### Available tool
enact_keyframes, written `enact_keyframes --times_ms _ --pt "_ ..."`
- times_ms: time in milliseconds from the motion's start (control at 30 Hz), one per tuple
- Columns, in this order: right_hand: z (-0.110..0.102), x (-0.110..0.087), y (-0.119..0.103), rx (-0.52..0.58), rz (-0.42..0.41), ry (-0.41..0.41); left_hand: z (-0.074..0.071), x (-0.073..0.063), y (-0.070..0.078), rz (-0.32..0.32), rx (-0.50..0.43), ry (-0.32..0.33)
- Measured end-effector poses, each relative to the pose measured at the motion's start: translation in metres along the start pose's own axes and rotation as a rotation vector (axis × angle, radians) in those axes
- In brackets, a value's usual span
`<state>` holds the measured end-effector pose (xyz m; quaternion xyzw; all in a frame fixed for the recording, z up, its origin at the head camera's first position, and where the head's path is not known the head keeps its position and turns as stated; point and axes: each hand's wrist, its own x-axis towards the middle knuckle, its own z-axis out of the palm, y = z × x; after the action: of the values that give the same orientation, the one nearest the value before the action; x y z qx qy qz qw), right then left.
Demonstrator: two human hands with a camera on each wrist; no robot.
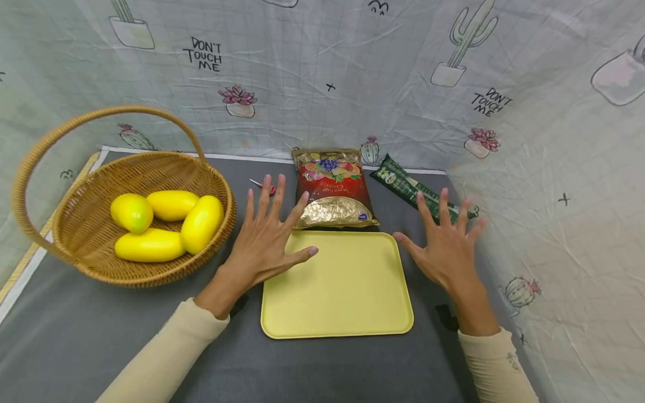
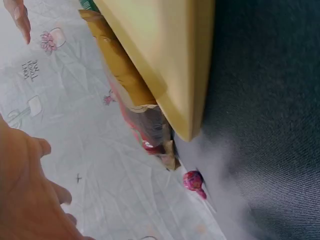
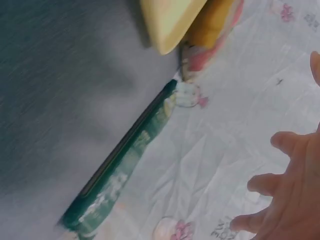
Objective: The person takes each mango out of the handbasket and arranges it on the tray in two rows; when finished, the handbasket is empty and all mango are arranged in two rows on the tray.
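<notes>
My left hand (image 1: 264, 240), fingers spread, hovers over the left edge of a pale yellow tray (image 1: 337, 285). Beyond that tray's right edge is my right hand (image 1: 448, 252), also spread wide and holding nothing. A red and gold bag of mixed fruit candy (image 1: 335, 190) lies behind the tray. Close to the left fingertips is a small wrapped lollipop (image 2: 193, 180). A long dark green packet (image 3: 125, 165) lies at the back right, partly hidden by the right fingers in the head view.
On the left stands a woven basket (image 1: 80, 218) with a tall handle, holding several yellow fruits (image 1: 201, 224). Grey cloth (image 1: 327, 369) covers the table. A printed white curtain (image 1: 312, 67) hangs behind and at both sides.
</notes>
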<state>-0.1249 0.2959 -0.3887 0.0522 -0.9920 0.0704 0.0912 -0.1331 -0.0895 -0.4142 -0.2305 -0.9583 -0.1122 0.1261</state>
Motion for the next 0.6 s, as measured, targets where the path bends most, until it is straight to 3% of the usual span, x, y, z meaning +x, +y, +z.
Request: enact_keyframes --times_ms 133,200,367,600 --pt "-0.004 0.003 -0.014 0.032 -0.042 0.035 -0.006 -0.004 0.003 0.009 -0.048 0.042" --pt "-0.005 0.005 -0.024 0.079 -0.088 0.079 -0.011 -0.009 0.006 0.023 -0.092 0.098" --pt "-0.01 0.01 -0.055 0.237 -0.24 0.212 -0.03 -0.023 0.015 0.062 -0.18 0.296" --pt "-0.02 0.018 -0.104 0.418 -0.442 0.33 -0.056 -0.048 0.02 0.014 -0.253 0.589"
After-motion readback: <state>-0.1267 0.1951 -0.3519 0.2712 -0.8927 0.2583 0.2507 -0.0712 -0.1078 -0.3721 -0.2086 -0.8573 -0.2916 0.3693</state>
